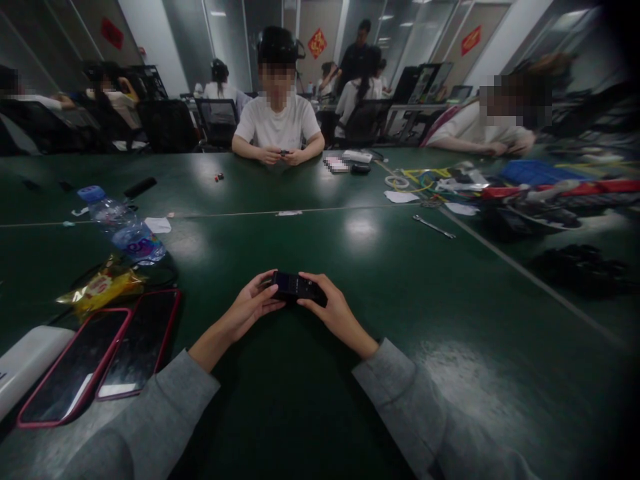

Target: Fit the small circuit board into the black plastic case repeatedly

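Both of my hands hold one small black device [296, 287] just above the dark green table [360, 280], in the lower middle of the view. My left hand [253, 305] wraps its left end, fingers curled round it. My right hand [331, 308] grips the right end, thumb on top. Grey sleeves cover both forearms.
Two phones in red cases [105, 357] and a white box [25, 363] lie at my left, with a yellow snack packet [100, 288] and a water bottle [123, 227] behind. A wrench [434, 227] and cluttered tools [525, 193] lie right. A person in white [277, 123] sits opposite.
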`<state>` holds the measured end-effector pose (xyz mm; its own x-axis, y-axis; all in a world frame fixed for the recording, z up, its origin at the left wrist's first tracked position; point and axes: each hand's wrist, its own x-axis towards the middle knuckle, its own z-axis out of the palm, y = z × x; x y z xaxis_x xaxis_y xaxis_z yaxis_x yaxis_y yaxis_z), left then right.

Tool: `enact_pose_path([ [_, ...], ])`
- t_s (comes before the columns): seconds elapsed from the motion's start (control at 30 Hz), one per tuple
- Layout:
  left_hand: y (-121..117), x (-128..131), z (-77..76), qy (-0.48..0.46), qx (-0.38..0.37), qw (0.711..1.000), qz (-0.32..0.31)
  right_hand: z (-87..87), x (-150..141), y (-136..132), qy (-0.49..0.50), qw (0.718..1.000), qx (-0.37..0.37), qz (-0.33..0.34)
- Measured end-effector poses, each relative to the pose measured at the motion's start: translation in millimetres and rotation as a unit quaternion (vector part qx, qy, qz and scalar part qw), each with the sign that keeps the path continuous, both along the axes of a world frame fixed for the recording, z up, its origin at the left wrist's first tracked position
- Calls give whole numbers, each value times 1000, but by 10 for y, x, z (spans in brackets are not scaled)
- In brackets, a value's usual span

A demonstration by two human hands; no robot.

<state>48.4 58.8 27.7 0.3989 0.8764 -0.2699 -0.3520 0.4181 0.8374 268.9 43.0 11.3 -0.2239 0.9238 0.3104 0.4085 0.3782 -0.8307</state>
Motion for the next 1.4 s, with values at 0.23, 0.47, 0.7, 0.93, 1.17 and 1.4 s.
enact_pose_path([
  [0.23,-2,-10,-20,-7,9,1000,-2,2,-6,5,3,1000,4,4],
  [0.47,2,-27,-6,-14,8,1000,-6,-8,0,-6,5,1000,9,10],
  [0.7,1,-22,0,-9,8,1000,-10,-19,1,-8,0,1000,5,8],
  [0.93,-11,-1,12,-8,7,1000,0,-12,-13,-13,-8,1000,8,-14],
  [1.17,12,-5,-20,-22,-5,1000,9,-29,-35,-18,30,999,25,-31],
  [1.4,10,-22,-1,-23,6,1000,-3,67,199,46,81,980,72,-166],
])
